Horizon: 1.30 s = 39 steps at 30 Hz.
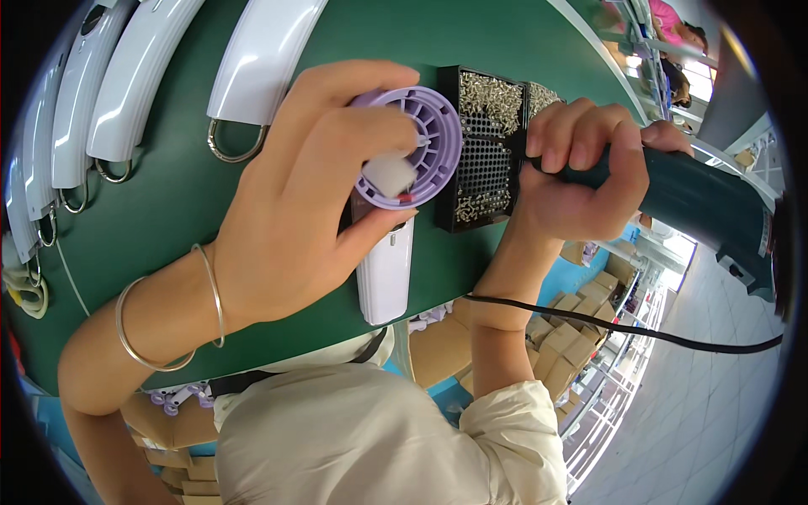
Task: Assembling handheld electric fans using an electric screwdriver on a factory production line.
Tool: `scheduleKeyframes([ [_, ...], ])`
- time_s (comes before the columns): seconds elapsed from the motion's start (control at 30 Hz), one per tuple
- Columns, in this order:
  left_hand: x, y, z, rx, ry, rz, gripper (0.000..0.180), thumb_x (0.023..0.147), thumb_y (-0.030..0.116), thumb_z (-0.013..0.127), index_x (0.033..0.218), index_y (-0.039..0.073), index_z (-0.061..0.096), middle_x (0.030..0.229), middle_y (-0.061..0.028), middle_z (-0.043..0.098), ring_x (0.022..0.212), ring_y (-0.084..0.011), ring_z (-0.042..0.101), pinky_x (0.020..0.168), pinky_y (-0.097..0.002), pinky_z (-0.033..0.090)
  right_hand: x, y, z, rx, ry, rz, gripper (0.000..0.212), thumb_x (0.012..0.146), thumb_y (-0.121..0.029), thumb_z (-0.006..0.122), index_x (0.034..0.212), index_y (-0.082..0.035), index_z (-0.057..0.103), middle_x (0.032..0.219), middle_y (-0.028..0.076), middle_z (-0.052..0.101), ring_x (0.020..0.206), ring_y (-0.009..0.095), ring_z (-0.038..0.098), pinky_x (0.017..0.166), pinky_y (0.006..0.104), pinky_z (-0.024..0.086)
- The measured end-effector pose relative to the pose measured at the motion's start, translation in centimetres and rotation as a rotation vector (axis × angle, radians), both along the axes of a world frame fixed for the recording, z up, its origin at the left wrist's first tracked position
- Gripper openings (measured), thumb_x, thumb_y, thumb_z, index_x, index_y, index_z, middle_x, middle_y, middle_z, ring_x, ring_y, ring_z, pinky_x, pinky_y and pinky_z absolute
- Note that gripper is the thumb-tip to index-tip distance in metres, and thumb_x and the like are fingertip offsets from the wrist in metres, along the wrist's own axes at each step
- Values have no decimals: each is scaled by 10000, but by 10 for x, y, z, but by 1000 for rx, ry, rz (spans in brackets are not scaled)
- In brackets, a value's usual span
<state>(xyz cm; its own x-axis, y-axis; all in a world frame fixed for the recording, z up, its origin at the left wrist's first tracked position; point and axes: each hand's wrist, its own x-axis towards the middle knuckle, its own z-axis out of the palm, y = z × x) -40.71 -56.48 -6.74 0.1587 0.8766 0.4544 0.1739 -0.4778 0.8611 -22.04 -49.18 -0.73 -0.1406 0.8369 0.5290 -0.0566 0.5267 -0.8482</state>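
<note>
My left hand is closed round a purple ring-shaped housing with spokes inside. A small whitish block, blurred, sits at the ring's opening under my fingers, and a bit of red shows beside it. Below the ring a glossy white handle points toward me; whether it is joined to the ring is hidden. My right hand grips a dark green electric screwdriver, its tip pointing left and hidden behind my fingers. Just left of this hand lies a black screw tray with many small metal screws.
Several white curved handles with metal loops lie along the left of the green table. A black cord crosses over my right forearm. Cardboard boxes and a wire rack stand below right. Other people are far off.
</note>
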Motion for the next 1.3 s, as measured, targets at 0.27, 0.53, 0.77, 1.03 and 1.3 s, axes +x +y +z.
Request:
scheduleKeyframes([
  [0.27, 3, 1, 2, -85, -56, -9, 890, 660, -62, 764, 1415, 23, 300, 1341, -169, 459, 1231, -280, 488, 1041, -371, 404, 8, -10, 11, 50, 181, 53, 196, 901, -209, 416, 994, -95, 546, 587, -2, 402, 444, 118, 370, 429, 287, 332],
  [0.53, 1, -2, -1, -125, -104, -2, 905, 658, -54, 772, 1420, 28, 292, 1335, -154, 480, 1242, -273, 493, 1054, -384, 408, -33, -44, 60, 135, 305, 182, 235, 799, -189, 614, 908, -13, 502, 587, -24, 512, 427, 94, 473, 413, 232, 388],
  [0.77, 2, -1, 0, -122, -101, 17, 849, 643, -61, 757, 1383, 47, 353, 1363, -145, 454, 1238, -281, 487, 1043, -364, 412, -42, -30, 67, -74, -197, 579, 317, 889, -263, 526, 1089, -26, 464, 637, 6, 507, 451, 115, 453, 432, 260, 389],
  [1.03, 2, -3, -4, -98, -119, -1, 795, 667, -41, 746, 1363, 57, 375, 1353, -142, 471, 1216, -314, 486, 1015, -386, 421, -52, -36, 55, -63, -158, 594, 345, 935, -285, 448, 1183, -46, 458, 692, 17, 508, 496, 127, 474, 463, 280, 415],
  [1.3, -1, -4, -7, -81, -77, 55, 717, 740, 75, 758, 1356, 64, 392, 1323, -146, 491, 1170, -328, 500, 969, -385, 435, -74, -48, 27, -41, -81, 508, 346, 989, -284, 396, 1309, -152, 391, 739, 30, 503, 517, 161, 481, 474, 322, 435],
])
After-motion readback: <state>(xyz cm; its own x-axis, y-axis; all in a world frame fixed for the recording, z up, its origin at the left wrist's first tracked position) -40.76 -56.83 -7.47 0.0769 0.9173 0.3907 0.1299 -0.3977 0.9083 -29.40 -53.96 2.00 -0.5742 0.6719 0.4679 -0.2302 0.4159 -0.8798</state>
